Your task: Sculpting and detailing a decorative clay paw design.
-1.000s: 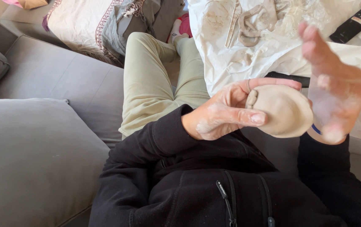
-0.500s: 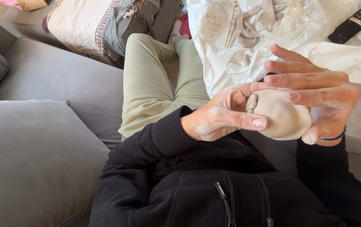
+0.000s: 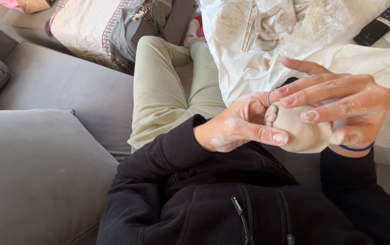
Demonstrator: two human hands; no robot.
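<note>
I see both hands, my left hand [image 3: 238, 129] and right hand [image 3: 340, 109], wrapped close around a clay lump [image 3: 301, 131], leaving no gap there. A white plastic sheet [image 3: 249, 63] holding clay pieces [image 3: 267, 29] crowds just beyond them. The grey sofa seat [image 3: 67, 90] to my left offers open room.

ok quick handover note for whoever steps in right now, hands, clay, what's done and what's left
Left hand: dusted with clay, cradling the rounded pale beige clay lump, thumb along its front.
Right hand: fingers laid over the lump's top.
A small coiled clay piece sits on the lump's left end.
Spare clay coils lie on the white plastic sheet.
Done: lump rounded, coil placed. Left: apparently smoothing it in.
</note>
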